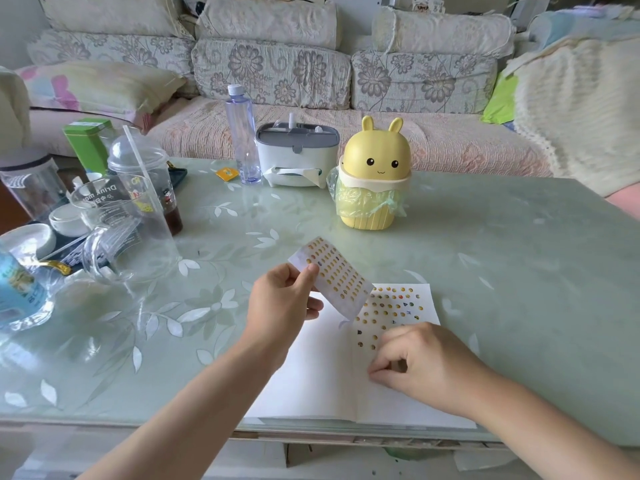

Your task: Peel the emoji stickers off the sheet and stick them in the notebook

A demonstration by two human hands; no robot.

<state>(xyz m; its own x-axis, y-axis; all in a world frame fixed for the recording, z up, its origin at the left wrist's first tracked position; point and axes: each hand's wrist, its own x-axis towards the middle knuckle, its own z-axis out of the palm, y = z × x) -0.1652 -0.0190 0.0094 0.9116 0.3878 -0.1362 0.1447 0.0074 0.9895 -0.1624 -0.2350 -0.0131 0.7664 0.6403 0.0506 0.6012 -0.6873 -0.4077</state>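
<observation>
Sticker sheet [334, 277] is lifted off the pale green table [502, 271], tilted, near the middle and just toward 6 o'clock, with the person sitting at 6. Rows of small yellow faces cover it.

At 9 o'clock stands a crowd of clear ware: a glass jug [121, 237] and, behind it, a domed cup [138, 161] with a straw. Toward 11 o'clock stands a water bottle [242, 140], with a grey-lidded tissue box [296, 150] just beside it.

The left hand [280, 303] pinches the sheet's left edge, thumb on top and fingers curled beneath. Under it, at 6 o'clock, the notebook [318, 375] lies open and flat. Its right page carries many stuck stickers [391, 310].

At 12 o'clock stands a yellow rabbit-eared bin [374, 174].

The right hand [426, 362] rests on the right page, fingers curled, thumb and forefinger tips drawn together; whether they hold a sticker I cannot tell.
</observation>
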